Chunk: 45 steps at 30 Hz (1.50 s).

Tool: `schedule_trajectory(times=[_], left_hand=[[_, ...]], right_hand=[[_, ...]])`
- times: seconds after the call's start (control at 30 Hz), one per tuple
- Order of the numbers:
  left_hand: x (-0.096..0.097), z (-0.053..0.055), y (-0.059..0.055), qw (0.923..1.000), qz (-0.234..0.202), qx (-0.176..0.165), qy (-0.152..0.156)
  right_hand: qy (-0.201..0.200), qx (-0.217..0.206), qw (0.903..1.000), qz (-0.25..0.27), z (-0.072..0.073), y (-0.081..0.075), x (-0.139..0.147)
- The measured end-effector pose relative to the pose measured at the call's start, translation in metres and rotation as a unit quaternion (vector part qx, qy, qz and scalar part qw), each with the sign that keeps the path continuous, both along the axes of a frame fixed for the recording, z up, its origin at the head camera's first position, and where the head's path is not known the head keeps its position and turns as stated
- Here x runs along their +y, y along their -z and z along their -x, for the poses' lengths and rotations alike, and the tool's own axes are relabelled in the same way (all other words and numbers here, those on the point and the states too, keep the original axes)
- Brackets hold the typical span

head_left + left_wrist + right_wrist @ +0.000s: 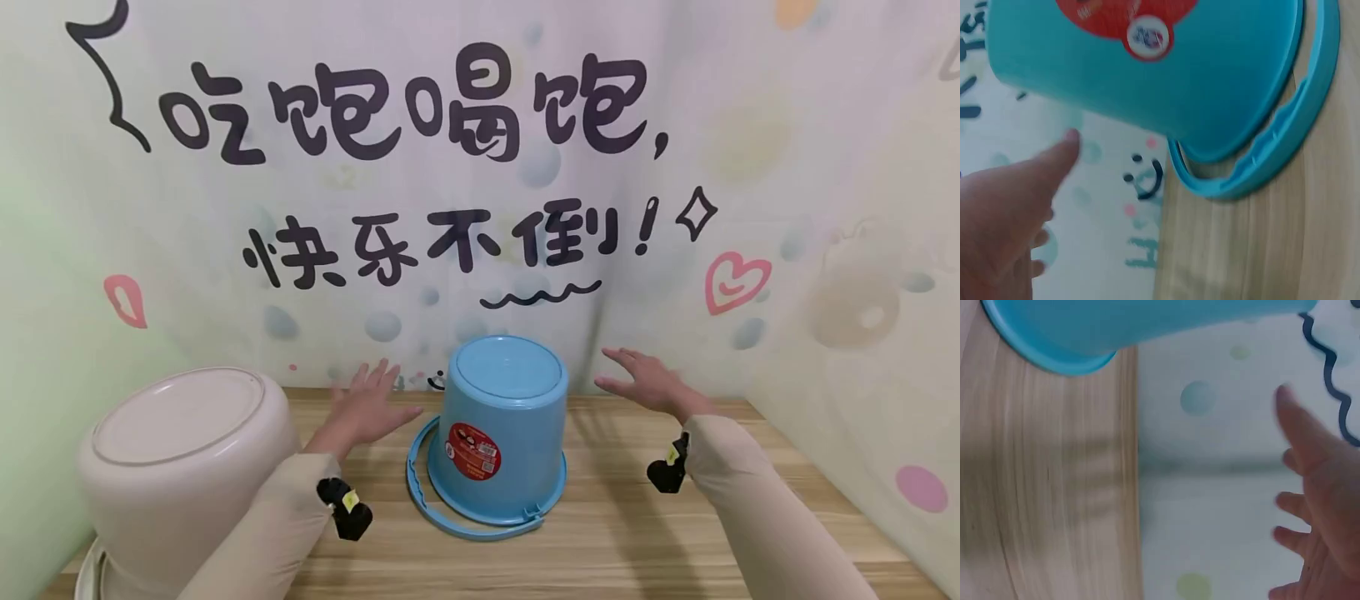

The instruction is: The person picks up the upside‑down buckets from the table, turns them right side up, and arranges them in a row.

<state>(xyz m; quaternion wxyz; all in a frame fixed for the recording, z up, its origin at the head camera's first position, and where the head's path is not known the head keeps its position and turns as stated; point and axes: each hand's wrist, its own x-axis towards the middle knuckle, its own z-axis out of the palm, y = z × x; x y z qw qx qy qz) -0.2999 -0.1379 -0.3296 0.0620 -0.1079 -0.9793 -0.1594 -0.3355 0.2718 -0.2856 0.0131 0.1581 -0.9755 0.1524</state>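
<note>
A blue bucket [510, 442] stands upside down on the wooden table, a red round label [474, 451] on its side. Its blue handle [480, 527] lies folded down around the rim at the front left. To the bucket's left, my left hand [369, 410] is held above the table with fingers spread and holds nothing. On the other side my right hand [647, 382] hovers apart from the bucket, fingers extended and palm facing it. Both wrist views show the blue wall between thumb and rim, with a gap to each hand.
At the left, beside my left forearm, a larger pale pink bucket [187, 483] also sits bottom up. Behind the table [600, 533] hangs a white printed cloth [450, 192] with dark lettering, close to the back edge.
</note>
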Motion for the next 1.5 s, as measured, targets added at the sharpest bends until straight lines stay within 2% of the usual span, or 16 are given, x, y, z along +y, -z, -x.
schedule_trajectory(times=[0.17,0.3,0.4,0.5,0.63,0.83,0.97,1.07,1.23,1.5], left_hand=[[0.010,-0.014,0.002,0.9955,-0.013,-0.007,0.093],[0.019,-0.028,0.006,0.9845,-0.048,-0.029,0.166],[0.024,-0.038,0.010,0.9746,-0.074,-0.053,0.204],[0.027,-0.044,0.016,0.9674,-0.079,-0.066,0.231],[0.033,-0.048,0.025,0.9638,-0.066,-0.072,0.248],[0.039,-0.053,0.038,0.9599,-0.064,-0.094,0.256],[0.041,-0.055,0.044,0.9589,-0.056,-0.088,0.264],[0.043,-0.055,0.047,0.9578,-0.057,-0.084,0.269],[0.044,-0.052,0.051,0.9563,-0.060,-0.096,0.270],[0.046,-0.049,0.053,0.9541,-0.060,-0.103,0.275]], right_hand=[[-0.072,-0.017,0.9971,0.017,-0.009,0.005,-0.013],[-0.105,-0.019,0.9943,-0.002,-0.017,0.019,-0.023],[-0.121,-0.010,0.9924,-0.021,-0.024,0.032,-0.031],[-0.147,-0.013,0.9887,-0.026,-0.030,0.043,-0.038],[-0.169,-0.018,0.9851,-0.024,-0.037,0.052,-0.045],[-0.170,-0.004,0.9849,-0.033,-0.044,0.065,-0.050],[-0.172,0.002,0.9848,-0.027,-0.047,0.076,-0.051],[-0.182,0.010,0.9830,-0.025,-0.049,0.084,-0.051],[-0.195,0.027,0.9800,-0.030,-0.049,0.091,-0.050],[-0.204,0.016,0.9787,0.016,-0.048,0.098,-0.048]])
